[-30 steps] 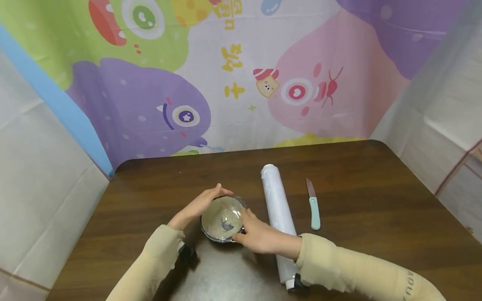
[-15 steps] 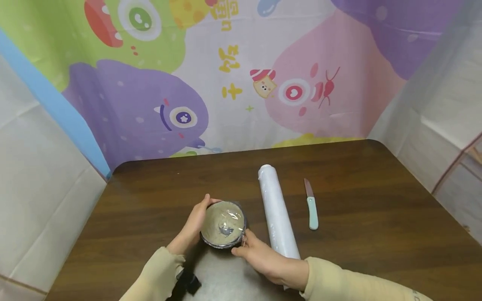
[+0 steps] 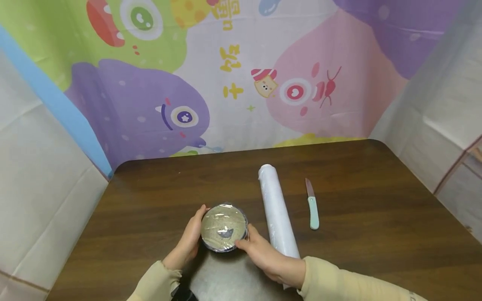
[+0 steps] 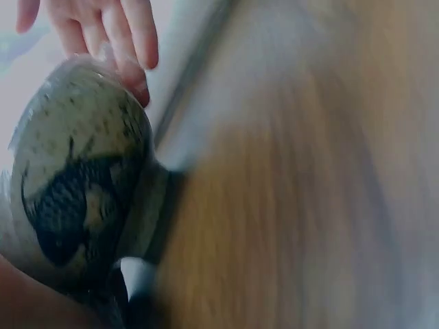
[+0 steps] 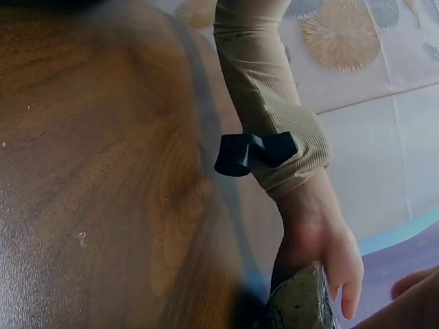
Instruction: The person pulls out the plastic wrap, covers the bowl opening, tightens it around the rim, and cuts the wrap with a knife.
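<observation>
A small round bowl (image 3: 224, 225), speckled beige with a dark rim, is held between both hands near the front of the table. Clear cling film (image 3: 222, 216) lies taut across its mouth and catches the light. My left hand (image 3: 190, 234) cups the bowl's left side. With the thumb at the near right rim, my right hand (image 3: 260, 251) grips the other side. In the left wrist view the outside of the bowl (image 4: 82, 178) shows a dark fish-like pattern and a foot, with the right hand's fingers (image 4: 140, 31) beyond it.
Right of the bowl lies a long roll of cling film (image 3: 276, 205), its near end hidden behind the right wrist. Farther right is a knife (image 3: 312, 209) with a pale green handle. The dark wooden table (image 3: 376, 200) ends at a patterned curtain (image 3: 241, 117).
The bowl has come slightly toward me with both hands. The left hand has slid from the far rim down to the left side, and the film looks flatter over the mouth.
</observation>
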`<move>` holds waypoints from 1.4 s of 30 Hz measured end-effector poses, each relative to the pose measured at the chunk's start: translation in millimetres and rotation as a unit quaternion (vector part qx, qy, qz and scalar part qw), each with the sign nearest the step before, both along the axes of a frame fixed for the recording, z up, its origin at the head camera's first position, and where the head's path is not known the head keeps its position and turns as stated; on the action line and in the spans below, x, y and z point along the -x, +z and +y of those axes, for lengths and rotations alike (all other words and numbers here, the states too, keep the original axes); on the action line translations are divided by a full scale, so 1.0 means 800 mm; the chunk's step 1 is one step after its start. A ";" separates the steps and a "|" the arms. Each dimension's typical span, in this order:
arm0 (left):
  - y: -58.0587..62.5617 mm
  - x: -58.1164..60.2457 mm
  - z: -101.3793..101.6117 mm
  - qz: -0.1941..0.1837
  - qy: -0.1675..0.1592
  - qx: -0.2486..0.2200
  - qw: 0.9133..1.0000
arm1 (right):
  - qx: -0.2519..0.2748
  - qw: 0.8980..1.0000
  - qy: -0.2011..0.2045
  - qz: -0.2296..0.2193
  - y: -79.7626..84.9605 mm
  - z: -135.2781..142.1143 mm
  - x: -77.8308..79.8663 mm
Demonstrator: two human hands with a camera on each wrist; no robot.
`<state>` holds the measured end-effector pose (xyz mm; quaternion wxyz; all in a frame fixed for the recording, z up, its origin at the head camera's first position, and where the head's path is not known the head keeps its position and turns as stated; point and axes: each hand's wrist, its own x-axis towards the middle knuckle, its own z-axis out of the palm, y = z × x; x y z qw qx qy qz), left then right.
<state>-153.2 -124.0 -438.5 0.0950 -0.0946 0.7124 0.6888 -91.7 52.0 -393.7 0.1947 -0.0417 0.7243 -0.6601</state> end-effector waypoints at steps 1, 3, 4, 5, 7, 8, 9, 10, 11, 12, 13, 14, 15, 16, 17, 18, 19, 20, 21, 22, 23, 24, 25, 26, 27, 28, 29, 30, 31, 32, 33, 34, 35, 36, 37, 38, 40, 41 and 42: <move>-0.001 -0.002 0.000 -0.009 -0.002 -0.013 1.000 | 0.009 1.000 0.001 -0.005 -0.001 0.000 0.000; -0.002 -0.006 0.003 -0.018 0.001 -0.042 0.999 | 0.025 1.000 -0.002 -0.018 -0.002 -0.001 0.000; -0.002 -0.008 0.004 -0.019 0.001 -0.055 0.998 | 0.033 0.999 -0.006 -0.026 -0.002 -0.001 0.000; -0.003 -0.010 0.006 -0.020 0.004 -0.065 0.998 | 0.042 0.999 -0.008 -0.032 -0.003 -0.002 0.000; -0.003 -0.012 0.009 -0.019 0.012 -0.075 0.997 | 0.058 0.997 -0.013 -0.042 -0.003 -0.002 0.001; -0.003 -0.013 0.009 -0.017 0.018 -0.075 0.997 | 0.060 0.997 -0.019 -0.044 -0.004 -0.001 0.002; -0.003 -0.012 0.010 -0.017 0.019 -0.072 0.997 | 0.064 0.997 -0.022 -0.047 -0.004 0.000 0.003; -0.002 -0.011 0.009 -0.015 0.019 -0.067 0.997 | 0.070 0.996 -0.023 -0.050 -0.004 0.001 0.004; -0.001 -0.010 0.009 -0.013 0.017 -0.062 0.998 | 0.075 0.995 -0.026 -0.053 -0.004 0.003 0.005; 0.000 -0.007 0.007 -0.009 0.011 -0.055 0.998 | 0.079 0.995 -0.028 -0.056 -0.004 0.005 0.006; 0.002 -0.004 0.005 0.000 0.003 -0.050 0.999 | 0.084 0.994 -0.031 -0.061 -0.003 0.008 0.006; 0.003 0.001 0.002 0.013 -0.009 -0.045 0.999 | 0.089 0.993 -0.031 -0.066 -0.003 0.010 0.005; 0.005 0.006 -0.002 0.029 -0.024 -0.041 0.998 | 0.093 0.993 -0.031 -0.071 -0.003 0.012 0.005; 0.008 0.012 -0.006 0.045 -0.044 -0.040 0.997 | 0.094 0.992 -0.030 -0.077 -0.002 0.014 0.003; 0.010 0.018 -0.010 0.058 -0.065 -0.039 0.995 | 0.095 0.992 -0.027 -0.081 -0.001 0.015 0.001; 0.012 0.025 -0.014 0.070 -0.089 -0.039 0.993 | 0.094 0.992 -0.021 -0.087 -0.001 0.017 -0.001; 0.013 0.032 -0.018 0.081 -0.115 -0.042 0.989 | 0.097 0.991 -0.014 -0.093 0.000 0.017 -0.003; 0.015 0.038 -0.021 0.088 -0.145 -0.043 0.985 | 0.099 0.990 -0.006 -0.098 0.001 0.017 -0.005; 0.016 0.043 -0.023 0.091 -0.177 -0.042 0.979 | 0.100 0.990 0.002 -0.103 0.002 0.018 -0.008; 0.016 0.047 -0.024 0.089 -0.205 -0.038 0.974 | 0.103 0.989 0.010 -0.105 0.003 0.017 -0.010; 0.016 0.050 -0.025 0.087 -0.231 -0.031 0.969 | 0.106 0.989 0.016 -0.106 0.003 0.017 -0.012; 0.016 0.053 -0.026 0.084 -0.253 -0.026 0.964 | 0.110 0.988 0.021 -0.108 0.004 0.017 -0.014; 0.015 0.055 -0.026 0.081 -0.271 -0.020 0.959 | 0.116 0.987 0.024 -0.109 0.004 0.016 -0.016; 0.014 0.055 -0.026 0.079 -0.285 -0.012 0.955 | 0.121 0.986 0.026 -0.108 0.004 0.016 -0.017; 0.013 0.055 -0.026 0.081 -0.295 -0.004 0.952 | 0.126 0.986 0.028 -0.106 0.004 0.016 -0.018; 0.011 0.055 -0.026 0.079 -0.298 0.002 0.951 | 0.131 0.986 0.029 -0.104 0.003 0.015 -0.019; 0.010 0.054 -0.026 0.082 -0.298 0.008 0.951 | 0.135 0.985 0.030 -0.102 0.003 0.015 -0.020; 0.009 0.053 -0.026 0.089 -0.297 0.009 0.951 | 0.141 0.984 0.032 -0.102 0.002 0.015 -0.020; 0.007 0.052 -0.025 0.098 -0.293 0.017 0.951 | 0.148 0.983 0.033 -0.101 0.001 0.015 -0.020; 0.006 0.052 -0.024 0.107 -0.287 0.022 0.952 | 0.153 0.983 0.035 -0.099 0.000 0.015 -0.020; 0.004 0.051 -0.023 0.115 -0.279 0.026 0.953 | 0.157 0.982 0.037 -0.097 0.000 0.015 -0.019; 0.003 0.050 -0.021 0.120 -0.270 0.030 0.955 | 0.160 0.982 0.037 -0.098 -0.001 0.014 -0.019; 0.002 0.050 -0.019 0.129 -0.261 0.033 0.956 | 0.161 0.981 0.038 -0.098 -0.002 0.014 -0.019; 0.001 0.049 -0.017 0.136 -0.252 0.036 0.957 | 0.161 0.981 0.040 -0.099 -0.002 0.014 -0.018; -0.001 0.049 -0.016 0.140 -0.242 0.038 0.959 | 0.159 0.982 0.043 -0.097 -0.003 0.014 -0.017; -0.002 0.049 -0.015 0.153 -0.238 0.039 0.958 | 0.155 0.982 0.047 -0.095 -0.003 0.015 -0.017; -0.003 0.048 -0.015 0.168 -0.229 0.038 0.958 | 0.149 0.983 0.053 -0.093 -0.004 0.017 -0.015; -0.003 0.048 -0.016 0.170 -0.226 0.035 0.959 | 0.145 0.984 0.055 -0.093 -0.004 0.018 -0.014; -0.003 0.048 -0.016 0.167 -0.222 0.031 0.960 | 0.142 0.984 0.055 -0.093 -0.004 0.019 -0.014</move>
